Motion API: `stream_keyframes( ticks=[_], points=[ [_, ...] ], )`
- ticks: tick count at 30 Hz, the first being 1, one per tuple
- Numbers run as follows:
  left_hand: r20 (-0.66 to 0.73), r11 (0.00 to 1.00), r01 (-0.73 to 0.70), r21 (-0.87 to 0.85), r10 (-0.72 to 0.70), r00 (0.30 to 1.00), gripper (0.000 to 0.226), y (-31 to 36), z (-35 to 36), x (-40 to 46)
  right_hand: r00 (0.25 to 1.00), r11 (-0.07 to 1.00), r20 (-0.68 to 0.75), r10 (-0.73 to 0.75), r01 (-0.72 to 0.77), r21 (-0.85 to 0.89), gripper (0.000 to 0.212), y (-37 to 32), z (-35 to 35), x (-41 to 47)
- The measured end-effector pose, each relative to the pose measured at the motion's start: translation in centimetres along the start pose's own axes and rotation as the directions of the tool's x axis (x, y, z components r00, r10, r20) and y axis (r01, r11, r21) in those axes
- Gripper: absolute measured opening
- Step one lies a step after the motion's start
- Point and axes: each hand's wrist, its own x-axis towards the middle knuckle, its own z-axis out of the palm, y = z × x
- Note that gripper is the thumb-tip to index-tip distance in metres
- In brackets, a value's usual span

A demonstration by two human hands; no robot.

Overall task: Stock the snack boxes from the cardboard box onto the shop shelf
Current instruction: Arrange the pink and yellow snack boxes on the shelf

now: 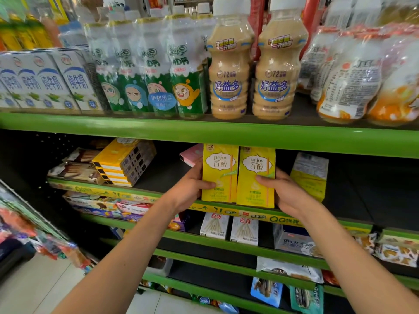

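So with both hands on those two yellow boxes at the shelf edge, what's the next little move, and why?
Probably slide the pair back a little, then let go. The left hand grips the left yellow box and the right hand grips the right yellow box; both stand upright, side by side, right at the shelf's front lip, with bare shelf behind them.

Two yellow snack boxes (238,175) at centre: "pejoy" over "百醇" on each front; "全麦" on the top corner of the left one.

Two beige drink bottles (256,75) at 12 o'clock: "72" and "好益多".

White milk cartons (45,82) at 10 o'clock: "纯牛奶".

Green-and-white bottle multipack (156,87) at 11 o'clock: blue badge "伊利出品".

Two white stick-snack boxes (229,228) at 6 o'clock, one shelf down: "百奇".

Yellow shelf-edge strip (281,219) at 5 o'clock: "QQ"; the rest is blurred.
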Motion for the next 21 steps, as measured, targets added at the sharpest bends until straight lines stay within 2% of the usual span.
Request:
stream_keyframes(
  ticks=[6,10,13,18,21],
  points=[
    [-0.002,0.988,-0.005,-0.156,0.004,1.000,0.068,0.8,0.8,-0.5,1.000,0.993,-0.001,-0.006,0.006,0.119,0.056,-1.1,0.1,-1.3],
    [0.038,0.991,0.008,-0.132,-0.003,0.999,0.066,-0.3,1.6,-1.9,0.998,0.999,0.043,-0.054,0.054,0.010,0.057,-1.3,-0.4,-3.4],
    [0.042,0.993,0.030,-0.118,-0.025,0.999,0.068,-1.6,1.7,-3.1,0.996,0.998,0.065,-0.054,0.054,-0.010,0.054,0.0,-1.0,-4.9],
    [0.059,0.990,0.073,-0.124,-0.067,0.996,0.064,-3.5,2.1,-4.1,0.996,0.996,0.017,-0.092,0.092,-0.019,0.059,1.8,-1.3,-5.7],
    [0.030,0.986,0.064,-0.156,-0.060,0.998,0.065,-3.7,2.3,-4.3,0.993,0.990,-0.002,-0.117,0.116,-0.081,0.063,2.5,-1.2,-5.8]
  ],
)
